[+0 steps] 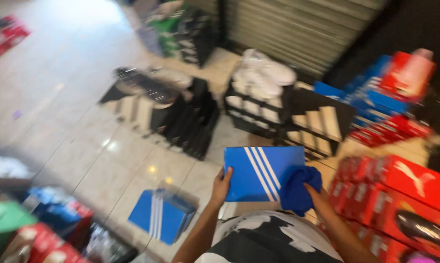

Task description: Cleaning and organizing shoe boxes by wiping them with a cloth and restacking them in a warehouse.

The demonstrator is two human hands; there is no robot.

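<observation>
Wiping step, by look of it: left hand [222,185] grips edge of blue striped shoebox [259,173], held at waist height over tiled floor [83,146]. Right hand [313,191] closed on blue cloth [298,187], pressed to box's right end. Next stroke needs box steady. Frame blurred.

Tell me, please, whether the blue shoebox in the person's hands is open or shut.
Shut: the blue shoebox shows its striped lid seated flat, nothing inside visible. The left hand grips its edge; the right hand presses a blue cloth against it.
</observation>
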